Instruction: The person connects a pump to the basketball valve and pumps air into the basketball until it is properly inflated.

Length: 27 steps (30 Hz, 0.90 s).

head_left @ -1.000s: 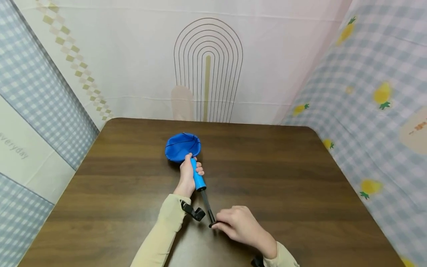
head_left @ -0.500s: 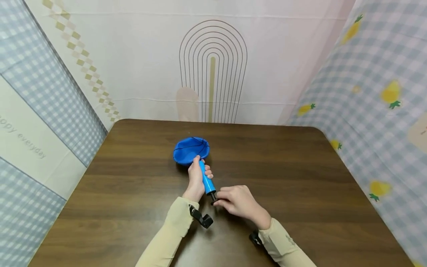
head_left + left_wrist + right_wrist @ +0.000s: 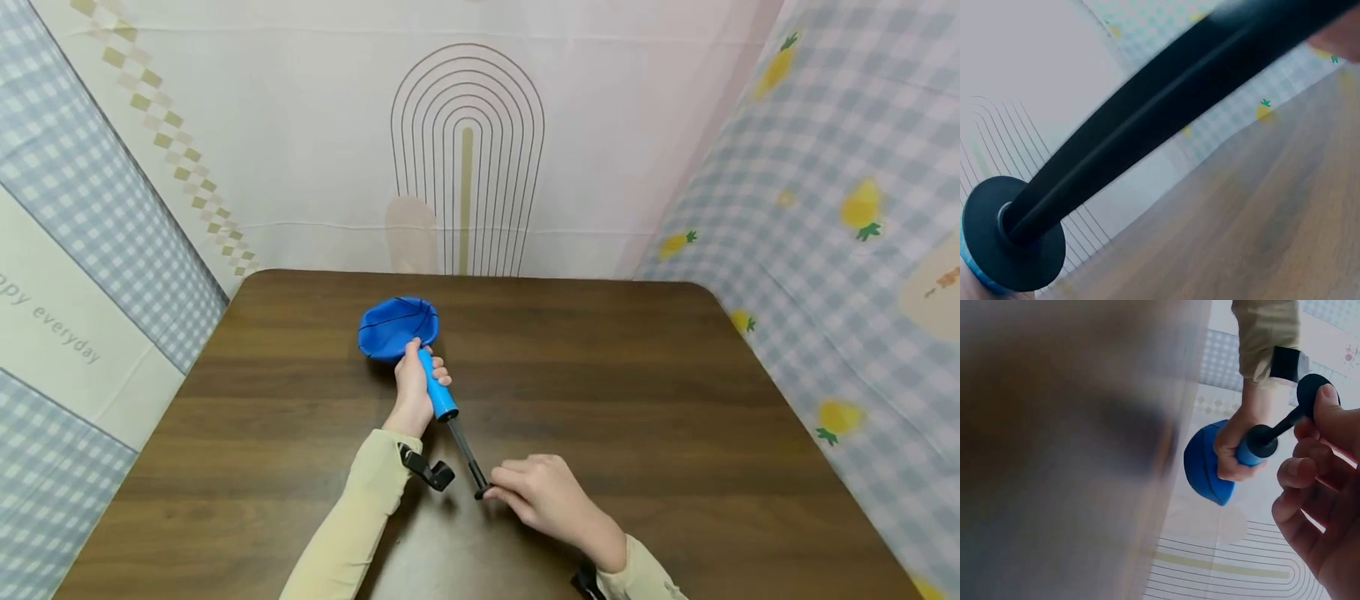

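Fingers, L hand (image 3: pixel 412 389): clamped on blue pump barrel (image 3: pixel 439 397), near frame ctr.
Fingers, R hand (image 3: pixel 551 500): pinching blk handle (image 3: pixel 482 492), lower ctr.
Rod (image 3: pixel 464 447): exposed; prob. stiff, light; avoid side load.
Ball (image 3: pixel 396 327): dented, L of ctr; prob. soft.
Grip pts: barrel mid-length, handle ctr; smooth-looking, may slip.

Pump barrel (image 3: pixel 439 395), mid-frame in your head view: smooth plastic by look. Plunger rod (image 3: pixel 1147 115), across your left-wrist view: smooth, semi-gloss plastic. Ball (image 3: pixel 393 327), left of centre: matt. Tabletop (image 3: pixel 622 392): wood-grained, soft sheen. Your sleeves (image 3: pixel 356 517): wrinkled matt cloth. Backdrop (image 3: pixel 300 142), upper frame: creased cloth.
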### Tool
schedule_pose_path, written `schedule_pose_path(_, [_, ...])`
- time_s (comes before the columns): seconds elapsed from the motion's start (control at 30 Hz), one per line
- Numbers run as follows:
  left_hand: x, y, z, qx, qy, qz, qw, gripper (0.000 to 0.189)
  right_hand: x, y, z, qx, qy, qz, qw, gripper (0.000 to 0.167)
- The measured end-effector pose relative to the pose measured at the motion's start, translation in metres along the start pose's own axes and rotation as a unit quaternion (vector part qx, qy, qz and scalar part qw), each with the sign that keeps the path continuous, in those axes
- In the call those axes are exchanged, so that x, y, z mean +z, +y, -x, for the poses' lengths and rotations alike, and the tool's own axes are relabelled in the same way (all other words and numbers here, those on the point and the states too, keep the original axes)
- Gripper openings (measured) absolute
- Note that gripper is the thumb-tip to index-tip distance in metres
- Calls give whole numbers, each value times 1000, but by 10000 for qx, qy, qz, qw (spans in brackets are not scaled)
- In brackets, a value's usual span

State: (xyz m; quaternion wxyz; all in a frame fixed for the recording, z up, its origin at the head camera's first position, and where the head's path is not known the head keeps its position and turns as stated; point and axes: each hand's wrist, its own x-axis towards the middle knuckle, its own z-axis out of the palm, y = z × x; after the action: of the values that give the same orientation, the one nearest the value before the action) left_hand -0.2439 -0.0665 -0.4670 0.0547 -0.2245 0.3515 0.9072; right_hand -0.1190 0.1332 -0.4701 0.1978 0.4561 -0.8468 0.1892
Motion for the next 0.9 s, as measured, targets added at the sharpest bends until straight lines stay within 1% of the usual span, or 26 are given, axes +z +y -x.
schedule_pose_path(0.07, [-2,2,-1,-21,59,23,10000,26,-2,-2,3,29,3,-6,10000,32])
schedule_pose_path(0.17, [-3,1,0,-19,168,58,9998,27,-2,1,0,144,182,88,9997,34])
schedule_pose_path(0.27, [1,-3,3,41,251,196,9995,28,4,10,-7,452,371,135,9982,28])
schedule_pose_path(0.33, [4,-8,6,30,231,273,9994,28,9,15,-13,729,427,141,9963,25])
schedule_pose_path(0.4, [8,-13,10,6,142,270,9995,28,14,18,-19,965,419,109,9944,21])
schedule_pose_path(0.47, [11,-16,12,-8,48,219,9997,28,16,20,-24,1102,413,103,9930,20])
schedule_pose_path(0.53, [13,-18,12,-7,-7,145,9999,28,17,20,-28,1134,373,92,9928,21])
schedule_pose_path(0.6, [13,-18,12,-6,-35,80,10000,28,17,20,-29,1061,329,101,9938,21])
schedule_pose_path(0.67, [12,-16,11,-54,-61,50,10000,28,15,19,-29,903,247,126,9955,22])
schedule_pose_path(0.77, [9,-12,6,-135,-29,99,9999,27,8,15,-23,517,109,119,9985,26])
schedule_pose_path(0.9, [5,-4,0,-66,84,222,9997,28,-5,9,-10,-47,-7,23,10000,32])
